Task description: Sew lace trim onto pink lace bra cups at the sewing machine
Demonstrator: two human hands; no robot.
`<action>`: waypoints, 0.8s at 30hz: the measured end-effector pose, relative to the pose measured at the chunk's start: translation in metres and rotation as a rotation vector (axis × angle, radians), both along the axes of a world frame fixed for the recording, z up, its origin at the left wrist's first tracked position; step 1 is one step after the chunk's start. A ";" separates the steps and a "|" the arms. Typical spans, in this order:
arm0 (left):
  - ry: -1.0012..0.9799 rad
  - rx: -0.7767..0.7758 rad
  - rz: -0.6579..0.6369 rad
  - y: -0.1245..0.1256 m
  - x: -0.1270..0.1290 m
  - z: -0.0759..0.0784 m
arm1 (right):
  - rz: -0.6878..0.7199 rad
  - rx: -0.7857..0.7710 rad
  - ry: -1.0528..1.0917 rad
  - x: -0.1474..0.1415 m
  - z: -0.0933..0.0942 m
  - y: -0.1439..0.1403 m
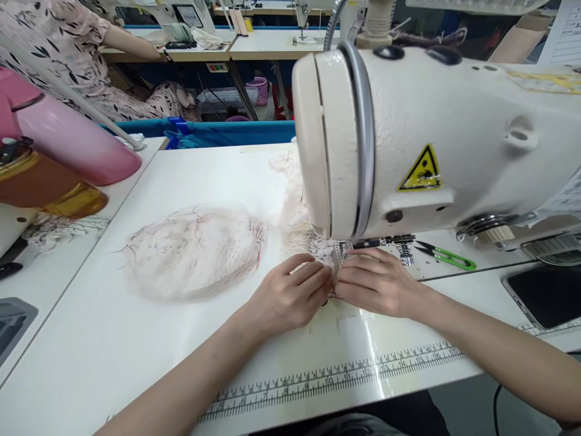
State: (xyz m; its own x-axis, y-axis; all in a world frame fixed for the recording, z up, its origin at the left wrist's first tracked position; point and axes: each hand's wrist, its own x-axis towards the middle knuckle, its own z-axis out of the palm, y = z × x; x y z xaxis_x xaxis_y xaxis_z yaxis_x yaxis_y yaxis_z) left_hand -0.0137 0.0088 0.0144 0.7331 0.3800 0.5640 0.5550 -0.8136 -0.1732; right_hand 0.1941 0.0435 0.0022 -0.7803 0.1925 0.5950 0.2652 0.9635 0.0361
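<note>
My left hand [297, 290] is closed, its thumb and fingers pinched on the edge of a pale lace piece [324, 247] below the sewing machine head [333, 145]. Touching the same lace from the right is my right hand [379, 281], fingers bent and pressed together close to the presser foot area. The two hands almost meet. Most of the lace between them is hidden by fingers and the machine. A loose heap of sheer off-white lace [195, 254] with reddish threads lies to the left, and more of it runs behind the machine head.
Green-handled thread snips [447, 255] lie right of my right hand, with a dark phone [544, 293] farther right. A printed ruler [327, 381] follows the table's front edge. A pink bottle [77, 133] and an amber container [54, 188] stand left. A person [100, 54] sits at another table.
</note>
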 end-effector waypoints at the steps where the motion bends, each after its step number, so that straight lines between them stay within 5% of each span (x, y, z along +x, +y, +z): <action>1: 0.000 -0.002 0.000 0.000 0.000 -0.001 | 0.019 0.005 0.008 -0.001 0.000 0.000; 10: 0.004 -0.058 0.004 -0.002 0.002 -0.002 | 0.053 0.014 0.042 0.002 -0.005 -0.002; 17: 0.173 -0.278 0.138 0.004 -0.003 -0.010 | 0.045 -0.047 0.046 0.004 -0.010 0.000; 24: 0.208 -0.273 0.183 0.005 -0.006 -0.010 | 0.035 -0.070 0.002 0.003 -0.007 -0.002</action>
